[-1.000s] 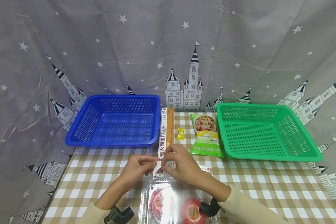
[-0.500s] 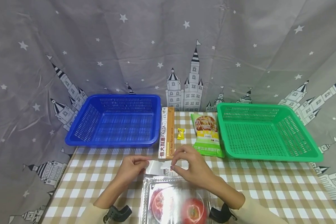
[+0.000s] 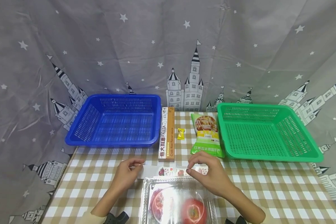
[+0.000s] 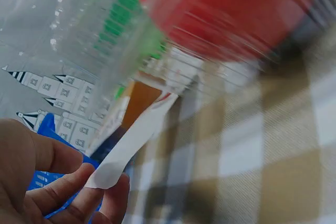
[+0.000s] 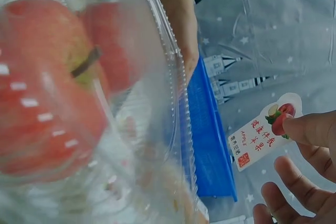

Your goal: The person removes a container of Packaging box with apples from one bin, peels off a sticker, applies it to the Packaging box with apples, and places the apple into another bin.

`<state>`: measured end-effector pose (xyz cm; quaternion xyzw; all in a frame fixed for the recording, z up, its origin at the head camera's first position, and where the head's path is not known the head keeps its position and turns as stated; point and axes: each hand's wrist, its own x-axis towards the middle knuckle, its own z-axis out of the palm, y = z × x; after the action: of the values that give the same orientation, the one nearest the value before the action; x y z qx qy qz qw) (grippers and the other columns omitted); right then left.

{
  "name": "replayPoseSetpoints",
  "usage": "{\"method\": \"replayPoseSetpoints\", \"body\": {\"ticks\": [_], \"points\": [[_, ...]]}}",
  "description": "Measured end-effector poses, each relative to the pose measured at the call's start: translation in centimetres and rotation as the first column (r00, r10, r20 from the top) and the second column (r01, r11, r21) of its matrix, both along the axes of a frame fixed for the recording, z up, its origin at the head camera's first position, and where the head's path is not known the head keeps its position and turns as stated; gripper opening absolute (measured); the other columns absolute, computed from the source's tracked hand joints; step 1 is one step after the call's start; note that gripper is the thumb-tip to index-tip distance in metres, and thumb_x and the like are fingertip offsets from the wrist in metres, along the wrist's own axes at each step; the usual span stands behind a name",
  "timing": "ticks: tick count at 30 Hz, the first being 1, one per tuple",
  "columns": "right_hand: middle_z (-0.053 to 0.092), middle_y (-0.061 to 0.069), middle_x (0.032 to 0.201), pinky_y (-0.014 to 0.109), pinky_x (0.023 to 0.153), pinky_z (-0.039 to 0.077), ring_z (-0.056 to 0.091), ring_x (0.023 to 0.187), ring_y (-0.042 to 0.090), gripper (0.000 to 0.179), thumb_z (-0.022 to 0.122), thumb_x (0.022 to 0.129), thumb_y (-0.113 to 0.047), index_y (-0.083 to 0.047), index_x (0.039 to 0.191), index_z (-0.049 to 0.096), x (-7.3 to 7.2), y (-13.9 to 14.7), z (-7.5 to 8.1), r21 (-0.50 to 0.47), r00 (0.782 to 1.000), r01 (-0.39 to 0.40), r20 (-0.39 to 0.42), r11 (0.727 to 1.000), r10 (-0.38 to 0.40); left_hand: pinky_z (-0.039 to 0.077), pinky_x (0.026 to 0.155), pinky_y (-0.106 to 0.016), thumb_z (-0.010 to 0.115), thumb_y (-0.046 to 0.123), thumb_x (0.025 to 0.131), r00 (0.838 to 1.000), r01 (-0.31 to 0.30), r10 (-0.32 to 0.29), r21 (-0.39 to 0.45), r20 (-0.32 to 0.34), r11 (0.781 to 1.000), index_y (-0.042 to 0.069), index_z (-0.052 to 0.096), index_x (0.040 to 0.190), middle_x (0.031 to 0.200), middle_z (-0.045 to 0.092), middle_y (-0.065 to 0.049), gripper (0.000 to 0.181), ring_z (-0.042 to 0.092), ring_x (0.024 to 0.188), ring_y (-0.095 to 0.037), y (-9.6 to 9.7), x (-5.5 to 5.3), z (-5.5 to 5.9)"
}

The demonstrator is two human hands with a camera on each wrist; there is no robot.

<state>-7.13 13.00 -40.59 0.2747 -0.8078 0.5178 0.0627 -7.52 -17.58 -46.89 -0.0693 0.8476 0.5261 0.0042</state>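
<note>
My left hand pinches the left end of a strip of white label backing paper. The strip runs rightward behind a clear plastic clamshell box and bears printed labels. My right hand pinches a small label sticker between thumb and finger; it shows red apples and the word APPLE, and hangs apart from the backing. Below the hands the lidded box contains red apples, one apple at the right and another apple at the left.
A blue basket stands back left, a green basket back right. Between them lie a pasta box, a small yellow packet and a green-and-yellow food bag. A checked cloth covers the table.
My hands were close together on the strip. The right hand has since moved right, peeling the label from the backing, while the left hand has drawn slightly left with the strip's end.
</note>
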Motion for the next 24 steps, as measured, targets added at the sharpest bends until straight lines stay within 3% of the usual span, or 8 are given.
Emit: {"method": "replayPoseSetpoints", "body": {"ticks": [4,8,13,15,19,24], "points": [[0.065,-0.01,0.097,0.036,0.082,0.049,0.06,0.1,0.017,0.014,0.08,0.079,-0.006,-0.016,0.083,0.07,0.6,1.1,-0.3,0.004,0.999,0.028,0.026,1.0,-0.028,0.049,0.073,-0.027,0.063,-0.004,0.086,1.0,-0.008,0.007,-0.033,-0.027,0.999,0.0,0.072,0.104,0.095,0.069,-0.008,0.021,0.063,0.088,-0.02,-0.3,0.5,-0.4],[0.065,-0.01,0.098,0.035,0.081,0.049,0.058,0.098,0.016,0.009,0.079,0.082,-0.015,-0.014,0.084,0.071,1.3,1.9,-0.5,0.004,0.996,0.049,0.07,0.999,-0.049,0.053,0.08,-0.033,0.064,-0.001,0.087,1.0,-0.027,0.026,-0.048,-0.011,0.998,0.002,0.071,0.108,0.109,0.069,-0.011,0.022,0.067,0.099,-0.027,-0.8,1.1,-1.1],[0.064,-0.007,0.099,0.036,0.081,0.051,0.058,0.098,0.016,0.01,0.078,0.082,-0.01,-0.015,0.085,0.07,1.9,2.5,-0.6,-0.013,0.993,0.064,0.1,0.998,-0.062,0.052,0.083,-0.038,0.066,0.001,0.088,0.999,-0.051,0.05,-0.082,-0.016,0.995,0.006,0.072,0.109,0.11,0.07,-0.01,0.022,0.068,0.094,-0.024,-1.2,1.8,-1.6],[0.064,-0.006,0.099,0.036,0.082,0.051,0.058,0.098,0.016,0.012,0.077,0.082,-0.007,-0.014,0.086,0.069,2.0,2.8,-0.7,-0.022,0.992,0.069,0.11,0.997,-0.066,0.051,0.081,-0.032,0.066,0.001,0.088,0.999,-0.048,0.046,-0.084,-0.025,0.995,0.006,0.072,0.108,0.108,0.07,-0.008,0.022,0.067,0.09,-0.019,-1.3,2.2,-1.6],[0.065,-0.003,0.097,0.036,0.082,0.052,0.059,0.097,0.017,0.014,0.076,0.083,-0.004,-0.015,0.088,0.069,2.3,3.2,-0.9,-0.057,0.991,0.061,0.123,0.997,-0.054,0.053,0.077,-0.027,0.063,-0.003,0.089,0.999,-0.016,0.015,-0.02,-0.039,1.0,0.006,0.07,0.11,0.106,0.07,-0.007,0.024,0.066,0.086,-0.016,-1.3,3.4,-1.5],[0.068,0.0,0.096,0.034,0.084,0.052,0.064,0.094,0.018,0.016,0.075,0.085,-0.001,-0.015,0.089,0.068,2.9,3.5,-1.0,-0.094,0.988,0.061,0.148,0.994,-0.046,0.051,0.063,-0.026,0.062,-0.003,0.09,0.998,0.029,-0.025,0.083,-0.055,0.996,0.006,0.06,0.115,0.099,0.062,-0.006,0.027,0.061,0.075,-0.016,-0.4,6.0,-1.1]]}}
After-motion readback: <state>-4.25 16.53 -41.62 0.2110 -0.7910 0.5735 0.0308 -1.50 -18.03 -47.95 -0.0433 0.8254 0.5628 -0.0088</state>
